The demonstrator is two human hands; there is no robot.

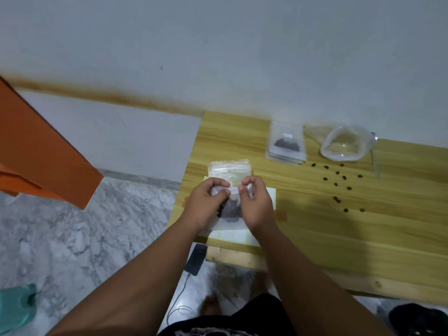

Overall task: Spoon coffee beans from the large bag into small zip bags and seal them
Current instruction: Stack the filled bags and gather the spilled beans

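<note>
A small clear zip bag with dark coffee beans in its bottom hangs between my hands above the table's left end. My left hand pinches the left part of its pink zip strip, and my right hand pinches the right part. A pile of empty small zip bags lies just behind my hands. At the back, a stack of filled small bags lies flat. The large clear bag stands open to their right, with a spoon beside it.
Several loose coffee beans are scattered on the wooden table right of my hands. A white label sheet lies under my hands. A phone with a cable rests on the floor by the table's edge. An orange panel stands at left.
</note>
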